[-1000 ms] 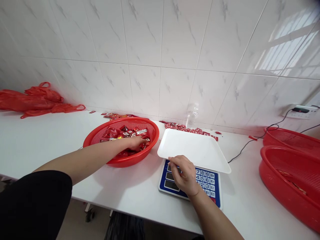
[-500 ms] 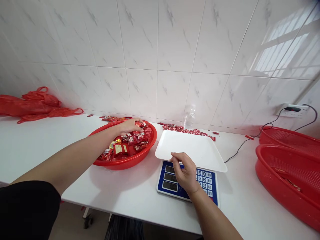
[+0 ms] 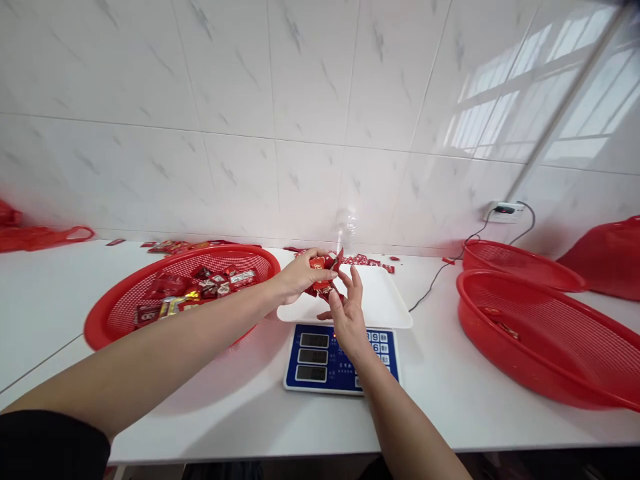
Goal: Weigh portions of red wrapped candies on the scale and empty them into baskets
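My left hand (image 3: 301,275) is closed on a bunch of small red wrapped packets (image 3: 320,265), held over the white tray (image 3: 385,297) of a blue digital scale (image 3: 335,357). Beside them is my right hand (image 3: 350,317), its fingers spread and its thumb close under the packets; whether it touches them is hard to tell. To the left stands a red plastic basket (image 3: 107,313) with more red, silver and gold packets (image 3: 215,283) in it, partly hidden by my left forearm.
Red baskets (image 3: 500,373) stand on the right, one with a few packets inside. Loose packets (image 3: 173,247) lie along the wall near a clear bottle (image 3: 347,230). A black cable (image 3: 430,287) runs up to the socket (image 3: 505,212). Red plastic bags (image 3: 45,237) lie far left.
My left hand has moved out of the left basket, rightward to above the scale tray, carrying packets. My right hand has lifted toward it and its fingers have spread. The view has swung right.
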Demonstrator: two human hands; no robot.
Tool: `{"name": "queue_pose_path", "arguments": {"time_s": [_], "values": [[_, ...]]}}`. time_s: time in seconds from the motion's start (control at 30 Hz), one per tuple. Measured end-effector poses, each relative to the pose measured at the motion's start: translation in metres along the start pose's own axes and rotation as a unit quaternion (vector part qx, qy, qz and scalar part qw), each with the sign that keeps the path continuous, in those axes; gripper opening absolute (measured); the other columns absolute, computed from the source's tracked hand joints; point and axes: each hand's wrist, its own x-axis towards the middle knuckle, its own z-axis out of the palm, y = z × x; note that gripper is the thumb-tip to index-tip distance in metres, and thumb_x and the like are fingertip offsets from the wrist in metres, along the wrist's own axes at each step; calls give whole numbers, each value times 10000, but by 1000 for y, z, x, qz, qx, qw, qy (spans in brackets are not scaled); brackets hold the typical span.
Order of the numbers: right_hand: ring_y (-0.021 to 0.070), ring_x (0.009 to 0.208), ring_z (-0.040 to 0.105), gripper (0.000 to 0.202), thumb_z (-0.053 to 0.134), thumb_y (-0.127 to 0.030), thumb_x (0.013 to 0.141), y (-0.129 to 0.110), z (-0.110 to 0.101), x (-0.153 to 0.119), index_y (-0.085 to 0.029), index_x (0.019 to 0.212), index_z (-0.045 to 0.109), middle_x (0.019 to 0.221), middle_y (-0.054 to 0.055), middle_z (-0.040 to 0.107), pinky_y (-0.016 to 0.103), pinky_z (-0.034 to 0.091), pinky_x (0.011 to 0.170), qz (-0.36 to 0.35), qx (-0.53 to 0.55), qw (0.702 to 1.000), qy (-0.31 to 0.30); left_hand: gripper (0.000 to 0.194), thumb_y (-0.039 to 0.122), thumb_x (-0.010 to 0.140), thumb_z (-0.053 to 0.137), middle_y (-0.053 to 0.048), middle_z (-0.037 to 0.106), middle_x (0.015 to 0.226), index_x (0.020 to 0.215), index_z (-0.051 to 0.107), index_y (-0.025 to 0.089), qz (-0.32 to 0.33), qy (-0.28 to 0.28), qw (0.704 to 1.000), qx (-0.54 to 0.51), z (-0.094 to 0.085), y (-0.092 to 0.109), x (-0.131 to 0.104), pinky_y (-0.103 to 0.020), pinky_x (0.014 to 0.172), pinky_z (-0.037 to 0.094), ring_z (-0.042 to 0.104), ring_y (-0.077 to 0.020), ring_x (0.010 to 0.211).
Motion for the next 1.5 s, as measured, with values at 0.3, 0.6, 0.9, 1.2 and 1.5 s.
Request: {"name": "queue_pose_path", "arguments": {"time_s": [0.3, 0.6, 0.9, 1.2, 1.5], "values": [[142, 674, 673, 629, 496, -588, 845, -13, -12, 17, -361, 1395, 292, 1041, 50, 641, 190, 492, 438, 113, 116, 985, 61, 377, 161, 698, 624, 23, 584, 680, 1068, 563, 212, 55, -182, 964, 185, 29, 12, 0, -232, 472, 380, 513, -103, 525], [74, 485, 557, 436, 617, -468, 783, -13, -27, 28, -255, 1152, 526, 758, -31, 633, 151, 366, 368, 75, 139, 970, 184, 703, 278, 712, 679, -99, 559, 1268, 1364, 419, 314, 36, -86, 971, 218, 12, 24, 7, -238, 529, 411, 602, -153, 746], [106, 560, 636, 415, 557, -490, 823, -17, -28, 25, -259, 1163, 500, 846, -4, 641, 174, 416, 429, 11, 86, 967, 240, 358, 383, 881, 516, -108, 657, 1030, 1181, 508, 187, -38, 32, 985, 167, 0, -29, 49, -254, 622, 451, 631, -197, 914], [104, 568, 612, 436, 557, -498, 821, -12, -34, 25, -245, 1174, 521, 868, 15, 643, 185, 430, 436, 9, 35, 978, 207, 315, 417, 858, 549, -70, 649, 1157, 1050, 632, 181, 134, -37, 958, 249, 17, -11, 37, -325, 993, 378, 554, -197, 1121], [91, 624, 588, 443, 540, -463, 839, -10, -36, 24, -262, 1232, 499, 955, 25, 628, 190, 450, 460, 10, 18, 983, 183, 224, 306, 811, 634, -76, 675, 936, 982, 638, 160, 52, -132, 988, 69, 20, -3, 32, -310, 739, 486, 621, -145, 779]]}}
